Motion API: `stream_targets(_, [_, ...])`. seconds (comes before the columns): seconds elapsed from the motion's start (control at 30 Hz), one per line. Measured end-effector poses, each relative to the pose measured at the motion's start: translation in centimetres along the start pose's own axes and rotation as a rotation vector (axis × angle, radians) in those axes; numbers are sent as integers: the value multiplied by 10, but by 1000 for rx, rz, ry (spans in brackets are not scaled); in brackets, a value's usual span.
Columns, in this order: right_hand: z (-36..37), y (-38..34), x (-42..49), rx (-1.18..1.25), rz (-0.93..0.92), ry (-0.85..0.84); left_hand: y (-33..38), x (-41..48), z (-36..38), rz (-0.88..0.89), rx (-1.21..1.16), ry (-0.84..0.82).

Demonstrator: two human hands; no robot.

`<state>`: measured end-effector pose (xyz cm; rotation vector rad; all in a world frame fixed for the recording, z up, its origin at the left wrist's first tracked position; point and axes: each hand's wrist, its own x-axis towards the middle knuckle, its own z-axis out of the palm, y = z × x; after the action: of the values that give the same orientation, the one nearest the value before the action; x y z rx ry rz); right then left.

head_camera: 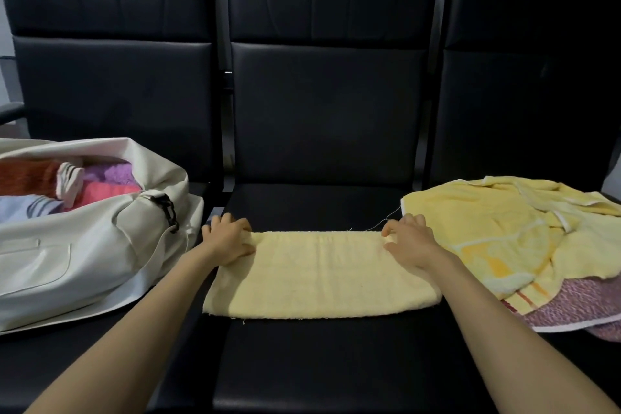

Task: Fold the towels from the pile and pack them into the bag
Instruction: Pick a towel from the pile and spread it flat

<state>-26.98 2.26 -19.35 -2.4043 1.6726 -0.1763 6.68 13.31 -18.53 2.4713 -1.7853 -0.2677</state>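
A pale yellow towel (319,276) lies folded into a wide strip on the middle black seat (322,363). My left hand (230,239) pinches its far left corner, and my right hand (408,240) pinches its far right corner. On the left seat stands an open cream bag (77,265) holding several folded towels in orange, purple, pink and striped blue. The pile on the right seat has a rumpled yellow towel (504,232) on top of a pink one (578,306).
Three black padded seats stand in a row with tall backrests (329,94). A black buckle (168,210) hangs on the bag's right end, close to my left hand. A loose thread trails from the towel's far right corner.
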Motion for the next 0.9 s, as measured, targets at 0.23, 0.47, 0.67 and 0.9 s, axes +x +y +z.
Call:
stream_targets(0.23, [1, 0, 1, 36, 89, -81, -10, -12, 4, 222, -139, 229])
stream_targets(0.47, [-2, -5, -4, 125, 85, 16, -15, -15, 13, 211, -199, 171])
stream_targets(0.67, [-9, 7, -7, 154, 73, 27, -5, -17, 6, 28, -504, 203])
stream_targets(0.9, [-7, 0, -5, 553, 122, 333, -4, -13, 6, -171, -693, 275])
